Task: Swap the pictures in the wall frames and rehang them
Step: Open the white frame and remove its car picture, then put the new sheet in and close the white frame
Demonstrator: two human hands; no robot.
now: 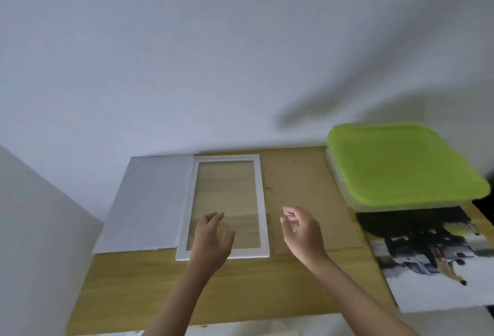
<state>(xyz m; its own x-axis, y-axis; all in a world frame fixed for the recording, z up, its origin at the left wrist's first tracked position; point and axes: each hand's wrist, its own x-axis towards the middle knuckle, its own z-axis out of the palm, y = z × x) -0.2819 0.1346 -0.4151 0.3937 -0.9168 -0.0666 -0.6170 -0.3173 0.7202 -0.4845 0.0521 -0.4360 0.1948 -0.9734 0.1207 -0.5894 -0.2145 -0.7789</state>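
Note:
A white picture frame (260,196) lies flat on the wooden table (267,287), its clear pane showing the wood beneath. My left hand (212,239) hovers over the frame's lower part, fingers spread, holding nothing. My right hand (303,231) is just right of the frame, above a brown backing board (299,188), fingers loosely curled and empty. A white sheet (149,202) lies to the left of the frame. A picture with black and grey brush strokes (433,255) lies at the table's right edge.
A clear box with a green lid (403,164) sits at the back right, partly on the picture. A plain white wall (213,55) rises behind the table. A white surface (32,228) stands at the left.

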